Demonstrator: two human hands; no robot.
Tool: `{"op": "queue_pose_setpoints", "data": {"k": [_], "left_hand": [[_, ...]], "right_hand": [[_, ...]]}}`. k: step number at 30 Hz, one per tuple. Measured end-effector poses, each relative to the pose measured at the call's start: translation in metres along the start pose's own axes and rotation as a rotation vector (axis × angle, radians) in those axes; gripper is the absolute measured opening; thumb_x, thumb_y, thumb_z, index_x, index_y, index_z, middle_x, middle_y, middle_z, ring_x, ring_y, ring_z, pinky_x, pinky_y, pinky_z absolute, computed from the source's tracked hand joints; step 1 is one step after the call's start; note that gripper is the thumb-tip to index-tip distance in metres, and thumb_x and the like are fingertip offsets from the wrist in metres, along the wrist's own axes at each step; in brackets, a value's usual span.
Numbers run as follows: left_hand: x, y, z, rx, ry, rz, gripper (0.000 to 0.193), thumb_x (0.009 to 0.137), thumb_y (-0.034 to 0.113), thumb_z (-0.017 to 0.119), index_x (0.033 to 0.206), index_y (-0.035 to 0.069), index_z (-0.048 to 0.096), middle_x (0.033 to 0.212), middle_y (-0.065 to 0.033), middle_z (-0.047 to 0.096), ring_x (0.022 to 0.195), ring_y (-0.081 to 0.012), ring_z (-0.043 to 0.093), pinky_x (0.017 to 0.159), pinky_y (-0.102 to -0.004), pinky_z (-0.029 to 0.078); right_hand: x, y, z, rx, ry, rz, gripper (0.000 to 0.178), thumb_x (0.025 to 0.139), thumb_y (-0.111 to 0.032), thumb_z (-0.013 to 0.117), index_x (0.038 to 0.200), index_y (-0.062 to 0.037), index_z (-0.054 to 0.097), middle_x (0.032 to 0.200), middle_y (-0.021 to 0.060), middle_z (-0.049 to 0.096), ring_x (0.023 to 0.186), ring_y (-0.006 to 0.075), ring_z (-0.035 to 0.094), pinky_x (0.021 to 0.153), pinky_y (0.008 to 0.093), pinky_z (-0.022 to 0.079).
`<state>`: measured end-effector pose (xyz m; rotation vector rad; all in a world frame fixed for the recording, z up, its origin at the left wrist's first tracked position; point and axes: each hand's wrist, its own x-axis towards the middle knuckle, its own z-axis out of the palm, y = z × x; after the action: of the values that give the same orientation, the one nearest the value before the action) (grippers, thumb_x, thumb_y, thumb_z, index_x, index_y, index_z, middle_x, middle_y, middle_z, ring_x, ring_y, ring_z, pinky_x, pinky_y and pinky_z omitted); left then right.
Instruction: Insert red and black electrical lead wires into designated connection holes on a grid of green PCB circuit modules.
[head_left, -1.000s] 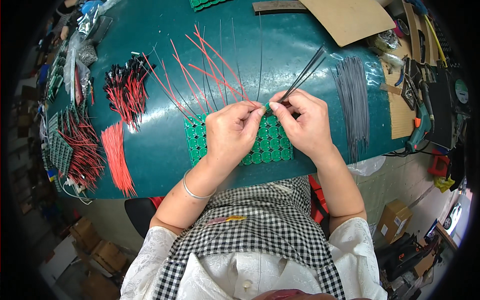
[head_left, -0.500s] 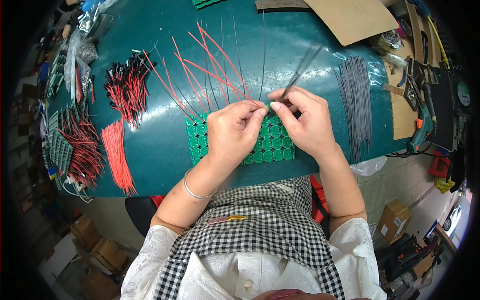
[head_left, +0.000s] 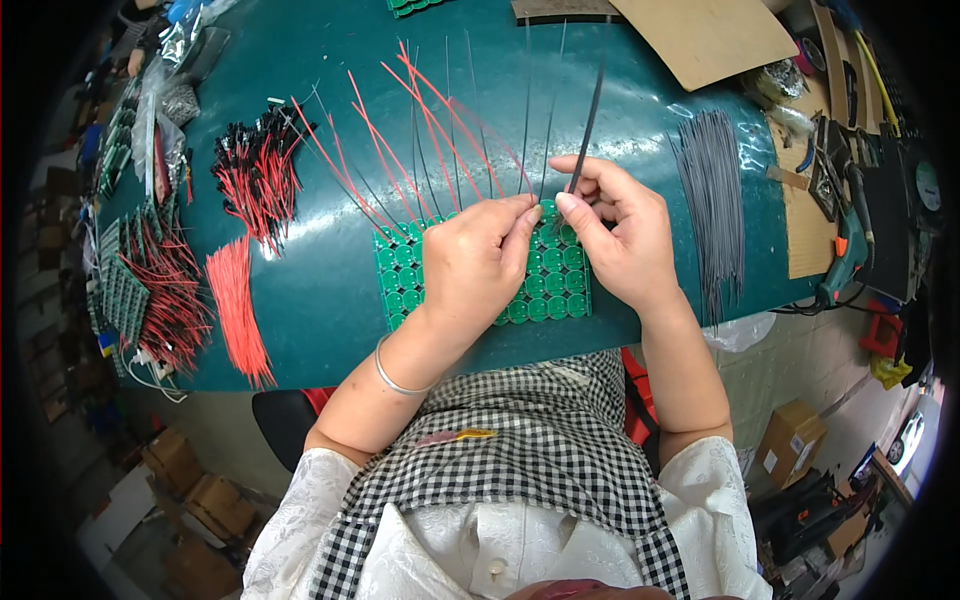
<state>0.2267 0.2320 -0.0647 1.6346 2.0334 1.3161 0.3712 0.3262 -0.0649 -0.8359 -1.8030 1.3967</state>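
Note:
A green circuit board panel (head_left: 555, 285) of many round boards lies in front of me on the table. Thin red wires (head_left: 384, 150) and black wires (head_left: 470, 90) stand up in a row along its far edge. My left hand (head_left: 478, 255) is over the panel, thumb and finger pinched at that edge. A red wire and thin black wires meet its fingertips, but what sits inside the pinch is hidden. Just to the right, my right hand (head_left: 622, 235) grips a small bunch of black wires (head_left: 594, 105), which points away from me.
Loose black wires (head_left: 712, 200) lie in a pile at the right, loose red wires (head_left: 238, 310) at the left. Farther left are bundles of red and black wires (head_left: 258, 170) and wired boards (head_left: 125, 275). Cardboard (head_left: 705, 40) covers the far right, near a green-and-orange tool (head_left: 843, 262).
The black wires in my right hand have swung more upright. A red wire near my left fingertips has shifted to a steeper slant. Another thin black wire now stands between the hands.

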Motion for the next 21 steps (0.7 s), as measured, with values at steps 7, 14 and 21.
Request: {"op": "queue_pose_setpoints", "data": {"k": [7, 14, 21], "left_hand": [[0.006, 0.015, -0.018, 0.034, 0.078, 0.047, 0.016, 0.087, 0.002, 0.075, 0.103, 0.0, 0.076, 0.073, -0.0117, 0.07, 0.054, -0.0135, 0.061, 0.049, -0.027, 0.046], [-0.015, -0.007, -0.135, 0.235, 0.243, -0.034, 0.009, 0.085, 0.001, 0.077, 0.093, 0.001, 0.073, 0.075, -0.0092, 0.067, 0.053, -0.0125, 0.054, 0.05, -0.0254, 0.044], [-0.1, -0.089, -0.265, 1.011, 0.356, -0.491, 0.026, 0.079, 0.022, 0.082, 0.089, 0.006, 0.065, 0.085, -0.012, 0.065, 0.083, -0.0343, 0.067, 0.072, -0.0447, 0.054]], "right_hand": [[-0.001, -0.006, -0.003, 0.113, 0.008, 0.143, 0.022, 0.091, 0.0, 0.07, 0.113, 0.0023, 0.069, 0.085, 0.0004, 0.063, 0.074, 0.0049, 0.058, 0.062, 0.0204, 0.049], [-0.012, -0.006, -0.011, 0.19, 0.028, 0.204, 0.008, 0.098, -0.003, 0.066, 0.101, 0.0034, 0.067, 0.091, 0.0035, 0.066, 0.073, 0.0072, 0.06, 0.06, 0.0201, 0.047], [-0.011, -0.002, -0.009, 0.206, 0.015, 0.105, 0.008, 0.097, -0.004, 0.066, 0.101, 0.0027, 0.066, 0.083, 0.0049, 0.063, 0.069, 0.0098, 0.058, 0.06, 0.0225, 0.048]]}}
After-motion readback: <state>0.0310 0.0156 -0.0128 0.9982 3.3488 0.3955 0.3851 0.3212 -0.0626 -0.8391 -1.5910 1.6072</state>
